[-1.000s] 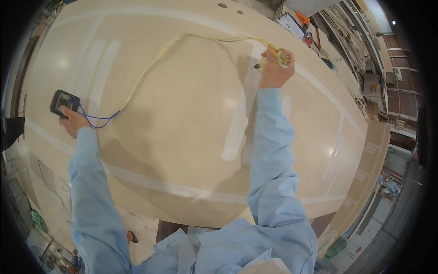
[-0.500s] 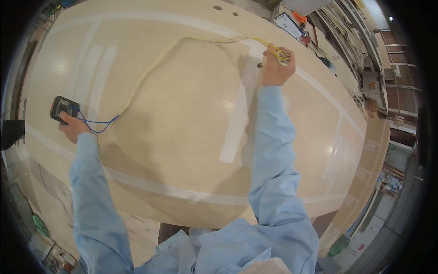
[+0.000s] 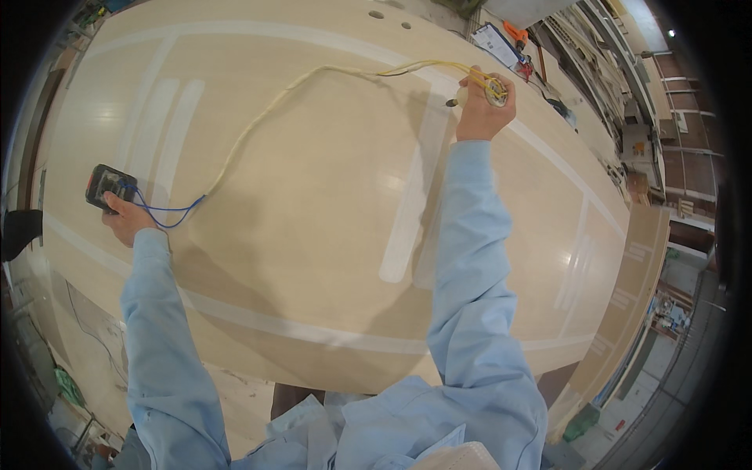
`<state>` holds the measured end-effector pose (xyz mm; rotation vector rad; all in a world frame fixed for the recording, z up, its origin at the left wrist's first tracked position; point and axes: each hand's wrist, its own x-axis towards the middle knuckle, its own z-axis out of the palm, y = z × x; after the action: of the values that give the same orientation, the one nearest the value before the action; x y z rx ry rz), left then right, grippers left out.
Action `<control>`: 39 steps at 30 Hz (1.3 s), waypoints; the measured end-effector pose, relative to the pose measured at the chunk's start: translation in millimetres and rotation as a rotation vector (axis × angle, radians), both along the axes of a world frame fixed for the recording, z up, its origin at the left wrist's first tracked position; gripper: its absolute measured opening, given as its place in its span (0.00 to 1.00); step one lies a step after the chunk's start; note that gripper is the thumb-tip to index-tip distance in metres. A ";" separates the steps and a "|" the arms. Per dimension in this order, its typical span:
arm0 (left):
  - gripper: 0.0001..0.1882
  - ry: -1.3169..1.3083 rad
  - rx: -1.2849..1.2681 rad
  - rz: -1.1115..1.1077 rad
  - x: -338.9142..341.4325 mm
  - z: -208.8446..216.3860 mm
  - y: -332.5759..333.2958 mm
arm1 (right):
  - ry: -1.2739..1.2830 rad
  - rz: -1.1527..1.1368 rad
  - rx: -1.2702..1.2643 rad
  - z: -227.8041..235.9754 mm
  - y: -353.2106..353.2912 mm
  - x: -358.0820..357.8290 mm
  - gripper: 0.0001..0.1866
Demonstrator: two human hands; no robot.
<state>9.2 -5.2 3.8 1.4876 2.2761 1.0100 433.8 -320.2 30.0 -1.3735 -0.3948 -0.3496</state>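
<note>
My left hand (image 3: 125,219) grips a black battery pack (image 3: 110,186) at the left of the large pale wooden panel (image 3: 313,204), thumb on its top. Two blue wires (image 3: 174,210) run from the pack into a pale sheathed cable (image 3: 262,117), which arcs across the panel. At the far right the cable ends in yellow wires (image 3: 439,64). They lead to a small round pale fitting (image 3: 496,92), held in my closed right hand (image 3: 484,113); its exact kind is unclear. Just left of that hand is a round hole (image 3: 452,103) in the panel.
Two more holes (image 3: 376,15) pierce the far edge. Beyond it lie a clipboard with paper (image 3: 495,43) and an orange-handled tool (image 3: 515,33). Stacked boards (image 3: 572,47) stand at the far right, with a cardboard-coloured strip (image 3: 627,290) along the panel's right edge.
My right hand has moved slightly right and away from me with the round fitting, uncovering more of the hole. The yellow wires shifted with it. My left hand and battery pack stay put.
</note>
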 end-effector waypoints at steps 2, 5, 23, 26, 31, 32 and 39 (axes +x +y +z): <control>0.39 -0.017 -0.010 0.008 -0.1 -0.3 -0.5 | 0.054 -0.020 -0.011 4.6 -3.0 3.5 0.13; 0.39 -0.043 0.024 -0.018 0.3 -0.8 -1.2 | 0.077 -0.043 -0.017 7.4 -5.4 5.4 0.13; 0.40 0.013 0.034 0.010 0.3 -2.5 0.9 | 0.056 -0.028 -0.049 3.3 -5.7 18.5 0.12; 0.40 -0.031 0.037 0.001 1.2 -1.5 0.1 | 0.089 -0.032 -0.064 -6.5 -3.4 19.2 0.13; 0.40 -0.010 0.038 -0.001 0.8 -3.3 2.3 | 0.043 -0.071 -0.046 -8.0 -5.8 22.0 0.14; 0.40 -0.016 0.033 0.002 0.2 -4.0 2.3 | 0.057 -0.064 -0.016 -6.2 -5.7 22.6 0.14; 0.39 -0.044 0.010 -0.010 2.8 -0.5 0.2 | 0.145 0.014 -0.074 -7.6 14.5 14.8 0.13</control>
<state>12.0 -5.0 3.3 1.4647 2.2344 1.0427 448.6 -305.7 22.4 -1.4574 -0.2998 -0.2239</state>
